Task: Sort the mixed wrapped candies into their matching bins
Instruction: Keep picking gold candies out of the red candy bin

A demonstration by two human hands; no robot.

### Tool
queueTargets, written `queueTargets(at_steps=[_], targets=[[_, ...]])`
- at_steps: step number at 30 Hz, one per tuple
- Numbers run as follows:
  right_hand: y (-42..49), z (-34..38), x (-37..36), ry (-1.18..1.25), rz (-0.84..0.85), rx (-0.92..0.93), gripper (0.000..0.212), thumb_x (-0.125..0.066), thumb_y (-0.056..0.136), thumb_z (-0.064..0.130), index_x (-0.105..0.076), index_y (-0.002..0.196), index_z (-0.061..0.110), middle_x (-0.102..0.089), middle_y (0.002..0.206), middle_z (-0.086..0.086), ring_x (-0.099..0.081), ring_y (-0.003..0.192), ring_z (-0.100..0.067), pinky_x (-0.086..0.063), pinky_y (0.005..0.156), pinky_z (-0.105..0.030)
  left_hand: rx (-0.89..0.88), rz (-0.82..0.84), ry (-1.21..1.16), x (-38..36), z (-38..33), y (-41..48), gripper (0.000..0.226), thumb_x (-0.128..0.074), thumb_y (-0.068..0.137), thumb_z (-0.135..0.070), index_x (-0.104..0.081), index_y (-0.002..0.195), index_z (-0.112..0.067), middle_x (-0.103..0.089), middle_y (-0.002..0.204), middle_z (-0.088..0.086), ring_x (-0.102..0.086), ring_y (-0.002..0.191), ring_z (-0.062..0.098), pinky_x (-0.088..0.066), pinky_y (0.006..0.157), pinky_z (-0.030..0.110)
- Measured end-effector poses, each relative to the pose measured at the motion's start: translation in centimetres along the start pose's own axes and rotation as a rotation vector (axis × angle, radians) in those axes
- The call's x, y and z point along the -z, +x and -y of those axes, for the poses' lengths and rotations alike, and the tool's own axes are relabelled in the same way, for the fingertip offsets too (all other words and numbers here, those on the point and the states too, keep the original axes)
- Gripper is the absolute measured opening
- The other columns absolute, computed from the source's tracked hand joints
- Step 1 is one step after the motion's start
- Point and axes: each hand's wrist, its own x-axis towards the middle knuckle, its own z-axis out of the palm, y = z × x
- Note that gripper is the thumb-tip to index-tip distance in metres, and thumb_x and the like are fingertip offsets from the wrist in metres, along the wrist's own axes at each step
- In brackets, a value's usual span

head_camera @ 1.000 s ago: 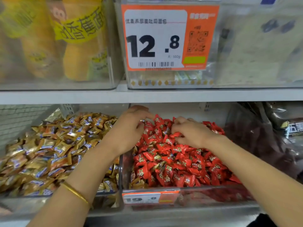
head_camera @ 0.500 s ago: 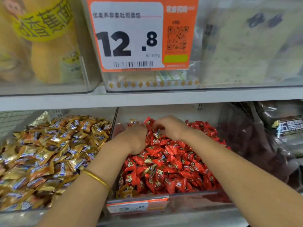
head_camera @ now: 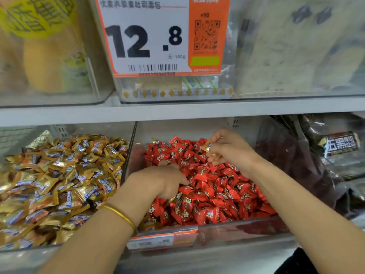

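Observation:
Two clear bins sit side by side on the lower shelf. The left bin holds gold and blue wrapped candies. The middle bin holds red wrapped candies, with a few gold ones mixed in along its front left. My right hand is raised over the back of the red pile and pinches gold wrapped candies between its fingers. My left hand rests palm down in the red pile, fingers dug among the wrappers; what it holds is hidden.
A shelf board runs just above the bins. On it stand clear boxes and an orange price tag reading 12.8. Dark packaged goods fill the space right of the red bin. A small price label is on the bin front.
My right hand has lifted out of the red pile with gold candies pinched in it. My left hand has shifted forward and lower in the pile. The view has moved closer.

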Motion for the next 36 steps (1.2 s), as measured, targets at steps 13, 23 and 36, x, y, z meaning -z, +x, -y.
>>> queueTargets(at_steps=[13,23,36], targets=[[-1.5,-1.7,-0.1,-0.622,0.428,0.239,0.039,-0.048,0.091,0.003,-0.064,0.114,0.029,-0.063,0.109,0.009,-0.062,0.094,-0.013,-0.054,0.08,-0.028,-0.077,-0.141,0.092,-0.2,-1.4,-0.2,0.05,-0.037,0.099,-0.031,-0.023,0.147,-0.032,0.003,0.159,-0.006,0.007,0.145,0.02,-0.003,0.116,0.049],[-1.2,-1.8,4.7,-0.865,0.352,0.015,0.028,-0.054,0.088,0.003,-0.076,0.093,0.02,-0.067,0.117,0.005,-0.056,0.114,-0.008,-0.038,0.103,-0.022,0.071,-0.137,0.133,-0.1,-1.0,-0.4,0.043,-0.033,0.1,-0.037,-0.038,0.141,-0.028,-0.012,0.157,0.002,0.001,0.145,0.026,0.0,0.115,0.053],[-0.1,-3.0,5.6,-0.595,-0.09,0.17,0.04,-0.043,0.088,-0.009,-0.063,0.117,0.01,-0.065,0.113,-0.005,-0.059,0.1,-0.01,-0.038,0.085,-0.009,-0.276,-0.267,0.19,1.9,-4.8,4.7,0.058,-0.035,0.1,-0.021,-0.007,0.148,-0.038,0.009,0.158,-0.006,0.011,0.145,0.016,0.0,0.118,0.047]])
